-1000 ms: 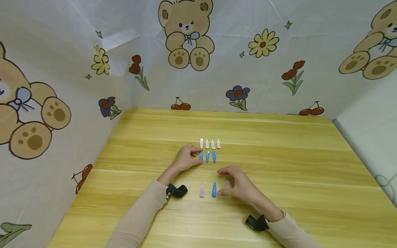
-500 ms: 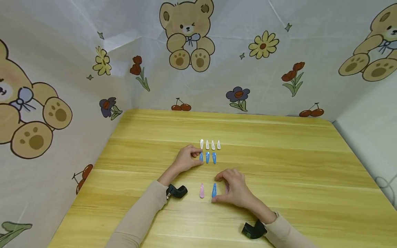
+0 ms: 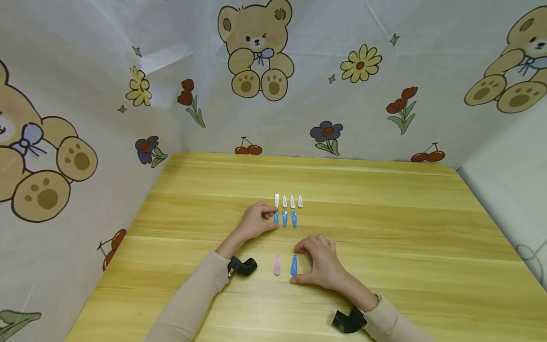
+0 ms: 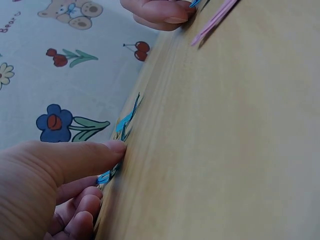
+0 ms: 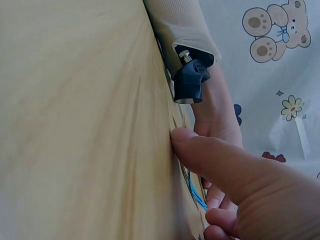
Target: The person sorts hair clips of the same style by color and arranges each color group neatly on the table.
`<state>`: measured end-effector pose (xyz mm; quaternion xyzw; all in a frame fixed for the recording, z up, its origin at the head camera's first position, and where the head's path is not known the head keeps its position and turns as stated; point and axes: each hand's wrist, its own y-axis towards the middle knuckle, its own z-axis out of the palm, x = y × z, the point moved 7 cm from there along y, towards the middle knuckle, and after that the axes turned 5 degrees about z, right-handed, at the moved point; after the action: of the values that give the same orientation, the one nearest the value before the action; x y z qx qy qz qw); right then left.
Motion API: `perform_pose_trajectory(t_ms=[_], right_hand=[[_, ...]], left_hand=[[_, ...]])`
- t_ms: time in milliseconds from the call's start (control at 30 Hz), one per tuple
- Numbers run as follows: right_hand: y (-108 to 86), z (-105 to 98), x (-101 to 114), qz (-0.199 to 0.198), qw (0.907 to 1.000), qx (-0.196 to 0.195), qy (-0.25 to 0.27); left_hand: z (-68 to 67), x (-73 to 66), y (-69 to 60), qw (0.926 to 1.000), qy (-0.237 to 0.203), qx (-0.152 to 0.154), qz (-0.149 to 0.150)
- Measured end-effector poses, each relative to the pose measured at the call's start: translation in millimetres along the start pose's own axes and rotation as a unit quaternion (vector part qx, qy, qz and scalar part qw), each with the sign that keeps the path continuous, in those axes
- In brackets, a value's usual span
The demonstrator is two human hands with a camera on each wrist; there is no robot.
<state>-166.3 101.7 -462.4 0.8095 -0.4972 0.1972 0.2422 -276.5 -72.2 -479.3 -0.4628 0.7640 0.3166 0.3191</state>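
My left hand (image 3: 255, 221) rests at the table's middle, pinching the leftmost blue snap hair clip (image 3: 276, 218) lengthwise between thumb and fingertip. Two more blue clips (image 3: 285, 219) lie right of it. Nearer to me, my right hand (image 3: 321, 263) curves thumb and index finger about the ends of another blue snap hair clip (image 3: 294, 265), which lies flat. A pink hair clip (image 3: 277, 265) lies left of that one. In the left wrist view my thumb (image 4: 95, 157) partly covers the blue clips. In the right wrist view my thumb (image 5: 200, 150) presses down at the table.
Several white hair clips (image 3: 292, 201) form a row just beyond the blue row. The wooden tabletop (image 3: 384, 228) meets a bear-print cloth (image 3: 299, 109) at its back and left. A black wrist camera (image 3: 243, 266) sits on each forearm.
My right hand has moved left and slightly toward me, bringing thumb and finger to the nearer blue clip. A second pink clip is now hidden behind it. The left hand stays put.
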Motion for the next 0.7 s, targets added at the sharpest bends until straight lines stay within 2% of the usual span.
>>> perform_pose_trajectory(t_ms=[567,700], right_hand=[[-0.2,-2.0,4.5,-0.006,0.9998,-0.012,-0.016],[2.5,-10.5,3.5,-0.009,0.9994,-0.032,0.0]], left_hand=[[1.2,3.6,-1.2,1.0,0.002,-0.002,-0.001],[1.0,2.7,0.2,1.0,0.004,-0.002,0.004]])
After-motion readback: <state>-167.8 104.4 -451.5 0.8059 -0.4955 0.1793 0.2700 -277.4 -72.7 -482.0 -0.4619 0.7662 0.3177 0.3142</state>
